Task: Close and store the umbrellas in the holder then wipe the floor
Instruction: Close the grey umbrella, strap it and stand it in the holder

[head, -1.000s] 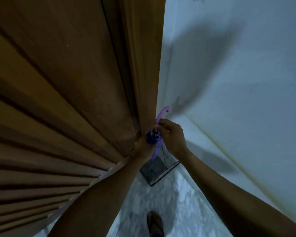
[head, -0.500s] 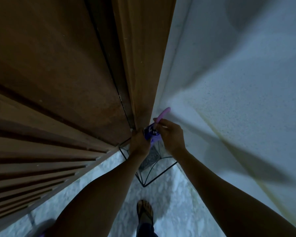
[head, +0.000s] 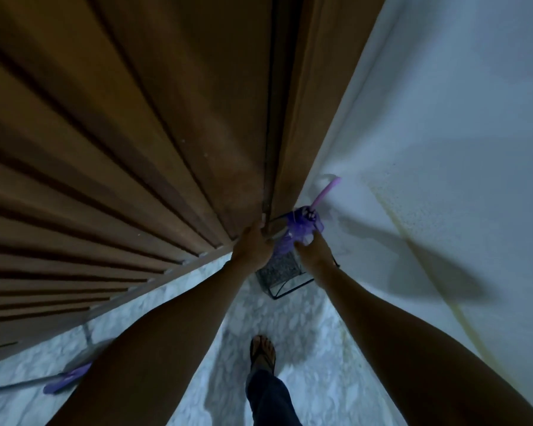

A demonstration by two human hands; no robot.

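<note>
**Purple umbrella at the mouth of the wire holder, both hands on it**

Just right of the frame's centre, the folded purple umbrella with the pale pink hooked handle (head: 300, 230) stands nearly upright in the corner where the brown slatted wooden door (head: 136, 149) meets the white wall (head: 443, 133). Its handle pokes up and to the right; its lower end drops toward the black wire-frame holder with the speckled grey base (head: 279, 273), which sits on the pale marbled floor (head: 305, 333). How deep the tip has gone I cannot tell.

The left hand (head: 253, 249) curls in against the bunched fabric from the left, though its fingertips are hidden, so whether it truly grips I cannot say. The right hand (head: 314, 255) comes in from below right, its fingers (head: 305, 239) closed on the loose canopy cloth.

By my reading, this thing is light but awkward: a stiff shaft inside soft, slippery folds that want to billow out. Cloth alone gives poor control, since it slides over the ribs. The better hold looks to be the shaft just under the pink handle, with the other hand ringing the fabric to keep it gathered. The wire holder looks light too and could tip or skate on smooth stone if knocked.

At lower left, a second purple item on a grey pole (head: 65, 379) lies on the floor; beyond that I can't say what it is.
</note>
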